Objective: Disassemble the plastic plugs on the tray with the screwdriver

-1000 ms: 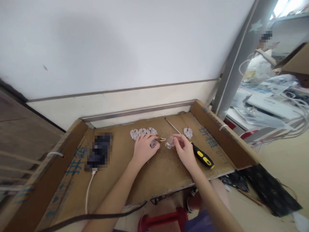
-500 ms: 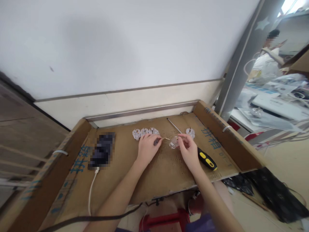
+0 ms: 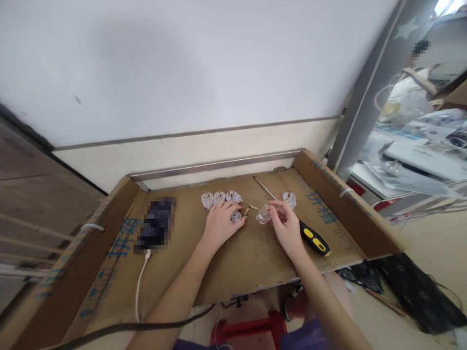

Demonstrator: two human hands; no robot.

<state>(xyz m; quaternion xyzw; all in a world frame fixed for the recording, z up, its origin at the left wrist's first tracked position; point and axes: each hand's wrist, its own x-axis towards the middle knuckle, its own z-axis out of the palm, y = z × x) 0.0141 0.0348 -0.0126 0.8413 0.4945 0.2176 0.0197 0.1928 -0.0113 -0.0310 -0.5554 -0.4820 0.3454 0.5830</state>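
My left hand [image 3: 222, 224] is closed around a small grey round plug part [image 3: 236, 217] with holes in its face, thumb and fingers at its edges. Just right of the fingertips lie two small brass pieces [image 3: 247, 211] on the cardboard. Between thumb and fingers of my right hand [image 3: 286, 224] is a clear plastic plug shell [image 3: 262, 215]. Partly under the right hand lies a screwdriver [image 3: 314, 239] with a black and yellow handle, its shaft pointing away. Three clear plugs [image 3: 219, 196] stand in a row behind my left hand. Another clear plug [image 3: 289, 198] sits beyond my right hand.
Cardboard with raised sides [image 3: 339, 214] covers the work surface. A dark, pixelated phone-like object [image 3: 156, 224] with a white cable [image 3: 140, 287] lies at left. A black cable [image 3: 146, 329] crosses the front. A red stool [image 3: 251, 328] is below, and a cluttered table [image 3: 412, 155] stands right.
The grey plug part has turned in my left hand so its holed face shows. Two brass pieces now show apart beside it. My right hand keeps the clear shell almost still.
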